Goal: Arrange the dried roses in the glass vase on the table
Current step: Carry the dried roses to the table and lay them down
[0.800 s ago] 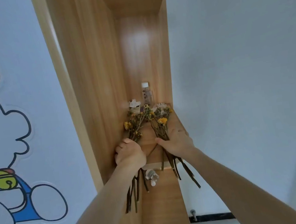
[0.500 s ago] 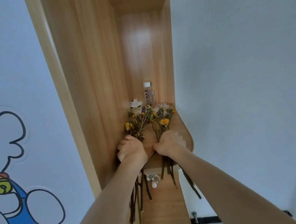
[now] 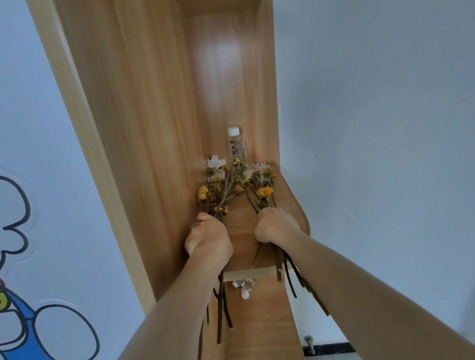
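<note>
Gripping dried roses (image 3: 263, 192), left hand (image 3: 207, 238) and right hand (image 3: 275, 224) are at the shelf (image 3: 293, 202) (no vase visible); arranging seems not yet begun.

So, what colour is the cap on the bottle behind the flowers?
The cap is white, clearest in the head view.

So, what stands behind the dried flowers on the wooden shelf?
A clear bottle with a white cap, and a small box left of it. The dried flowers partly hide a white object on the right.
</note>
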Tool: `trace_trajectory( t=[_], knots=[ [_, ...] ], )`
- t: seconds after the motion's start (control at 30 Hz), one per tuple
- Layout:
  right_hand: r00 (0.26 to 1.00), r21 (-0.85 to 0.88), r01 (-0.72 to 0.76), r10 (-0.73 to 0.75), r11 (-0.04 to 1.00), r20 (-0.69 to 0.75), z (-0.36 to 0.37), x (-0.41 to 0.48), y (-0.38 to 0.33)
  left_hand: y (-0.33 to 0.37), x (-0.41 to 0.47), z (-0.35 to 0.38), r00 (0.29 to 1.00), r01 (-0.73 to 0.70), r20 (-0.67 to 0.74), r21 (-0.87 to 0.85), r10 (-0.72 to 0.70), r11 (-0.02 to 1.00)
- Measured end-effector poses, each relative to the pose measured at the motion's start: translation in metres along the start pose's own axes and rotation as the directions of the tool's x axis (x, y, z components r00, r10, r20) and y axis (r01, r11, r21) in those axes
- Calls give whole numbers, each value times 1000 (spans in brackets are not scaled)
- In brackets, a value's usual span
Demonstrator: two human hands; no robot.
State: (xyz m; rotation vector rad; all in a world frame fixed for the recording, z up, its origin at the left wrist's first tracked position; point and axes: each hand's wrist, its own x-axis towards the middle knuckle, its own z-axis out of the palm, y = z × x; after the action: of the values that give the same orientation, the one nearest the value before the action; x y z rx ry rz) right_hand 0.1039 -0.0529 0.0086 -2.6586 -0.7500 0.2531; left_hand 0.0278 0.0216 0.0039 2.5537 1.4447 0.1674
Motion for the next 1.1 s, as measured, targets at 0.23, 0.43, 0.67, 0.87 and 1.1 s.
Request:
trace_trajectory(
  t=[0.23,0.43,0.67,0.87,1.1],
  knots=[
    [1000,101,-5,5,995,-4,-8,3,5,-4,-4,-5,999,-33,2,-109,33,994],
    [999,327,6,9,945,-44,-17,3,26,0,-12,-15,998,-43,-45,-284,32,958],
    [981,484,82,16,871,-195,-28,-21,59,-7,-31,-24,991,-129,-84,-432,103,893],
    [992,748,95,5,657,-130,-35,-72,94,-26,-57,-24,974,-225,-117,-528,192,819],
    [996,882,90,-48,463,-76,-24,-163,150,-73,-112,-3,949,-285,-110,-696,294,659]
  ],
)
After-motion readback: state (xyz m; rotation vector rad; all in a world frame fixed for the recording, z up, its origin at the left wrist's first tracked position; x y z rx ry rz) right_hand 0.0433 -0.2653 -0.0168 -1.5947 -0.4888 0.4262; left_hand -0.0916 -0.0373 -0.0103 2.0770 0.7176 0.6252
